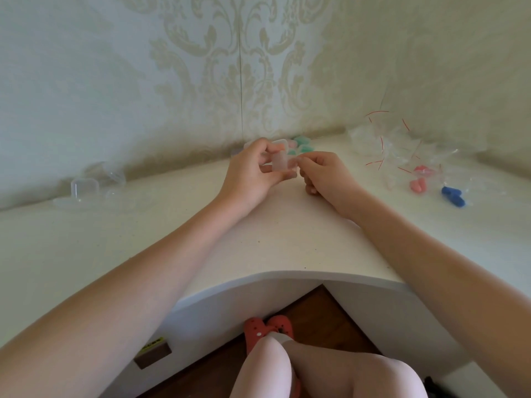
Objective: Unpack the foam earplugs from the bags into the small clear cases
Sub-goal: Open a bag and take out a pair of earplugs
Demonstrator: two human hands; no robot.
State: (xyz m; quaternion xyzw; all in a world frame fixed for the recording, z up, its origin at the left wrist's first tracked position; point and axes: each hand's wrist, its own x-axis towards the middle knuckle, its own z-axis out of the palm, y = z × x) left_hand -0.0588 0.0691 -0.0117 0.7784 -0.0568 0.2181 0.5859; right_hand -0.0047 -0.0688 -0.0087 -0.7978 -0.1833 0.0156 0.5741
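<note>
Left hand (253,170) grips a small clear plastic case (279,162); right hand (321,170) pinches its edge. Both above the white tabletop (258,231). No readable writing.

No text can be read. A small yellow label (155,341) with dark marks sits on a brown block (153,352) at seven o'clock, too blurred to make out.

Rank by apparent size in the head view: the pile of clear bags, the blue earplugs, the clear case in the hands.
1. Pile of clear bags, clearly largest.
2. Clear case in the hands and blue earplugs look alike; fingers hide part of the case, so no ranking.
</note>
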